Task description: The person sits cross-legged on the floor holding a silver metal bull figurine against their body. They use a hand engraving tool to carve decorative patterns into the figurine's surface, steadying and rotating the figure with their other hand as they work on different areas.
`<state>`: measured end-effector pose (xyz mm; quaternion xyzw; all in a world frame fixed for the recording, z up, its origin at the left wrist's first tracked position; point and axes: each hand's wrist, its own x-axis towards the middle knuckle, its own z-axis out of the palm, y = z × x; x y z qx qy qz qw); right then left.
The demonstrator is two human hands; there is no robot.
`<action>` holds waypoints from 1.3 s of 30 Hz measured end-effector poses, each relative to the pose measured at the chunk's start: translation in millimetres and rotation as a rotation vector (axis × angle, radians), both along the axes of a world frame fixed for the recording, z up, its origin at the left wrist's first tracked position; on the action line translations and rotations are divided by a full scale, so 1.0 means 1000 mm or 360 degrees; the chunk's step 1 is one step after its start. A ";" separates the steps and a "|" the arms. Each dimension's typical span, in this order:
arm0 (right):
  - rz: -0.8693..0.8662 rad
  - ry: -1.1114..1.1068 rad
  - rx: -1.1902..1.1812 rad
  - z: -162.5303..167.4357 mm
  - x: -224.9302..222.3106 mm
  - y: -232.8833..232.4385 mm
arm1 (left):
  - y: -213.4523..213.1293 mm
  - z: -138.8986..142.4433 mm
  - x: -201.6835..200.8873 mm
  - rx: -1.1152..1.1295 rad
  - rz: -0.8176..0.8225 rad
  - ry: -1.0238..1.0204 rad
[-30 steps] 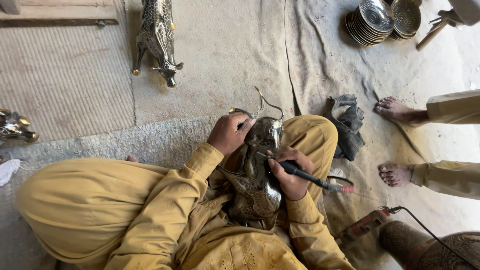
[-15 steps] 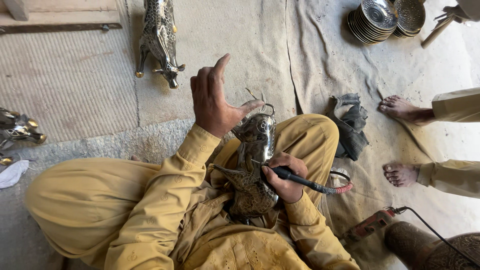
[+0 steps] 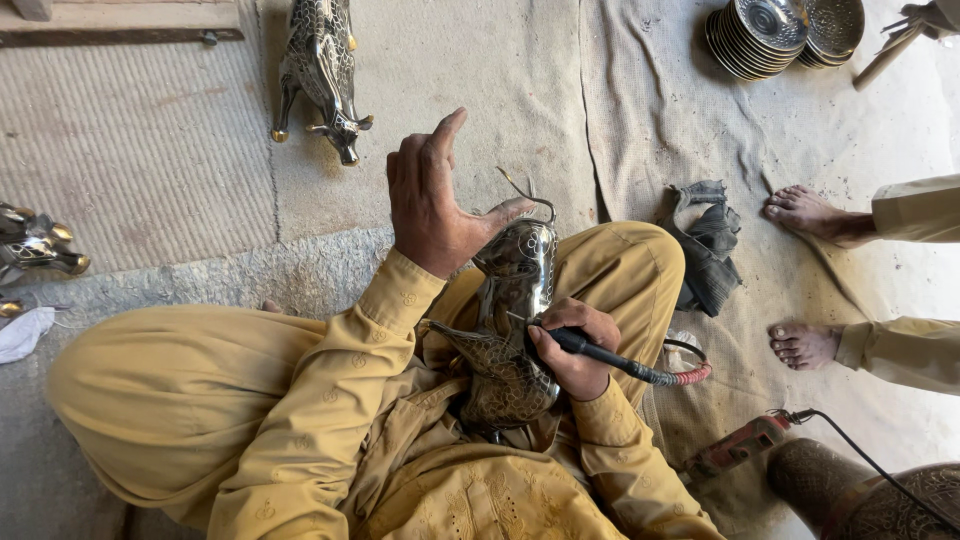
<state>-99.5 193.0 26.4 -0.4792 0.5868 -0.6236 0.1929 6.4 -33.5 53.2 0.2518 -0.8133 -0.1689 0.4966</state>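
Far left: metal bull figure (image 3: 320, 70). Far right: stacked metal plates (image 3: 755, 35). Right: dark rag (image 3: 705, 245), another person's bare feet (image 3: 805, 212).

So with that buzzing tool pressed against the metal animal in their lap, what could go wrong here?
The left hand is lifted, only its thumb near the metal figure, so the piece resting on the lap might shift under the engraving tool in the right hand. The tip works close to the person's own fingers and thigh, so a slip could nick them. The tool's cable loops beside the knee and might snag.
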 end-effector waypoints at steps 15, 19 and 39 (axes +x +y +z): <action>0.0004 -0.0067 -0.0067 -0.005 0.000 0.003 | 0.010 -0.052 -0.014 0.0683 -0.0061 -0.0462; -0.0066 -0.0111 -0.0226 -0.015 -0.009 -0.006 | 0.019 -0.053 -0.014 0.0994 -0.0296 -0.0665; 0.0045 -0.0051 -0.0072 -0.004 -0.008 -0.007 | 0.015 -0.053 -0.022 0.0575 -0.0306 -0.0220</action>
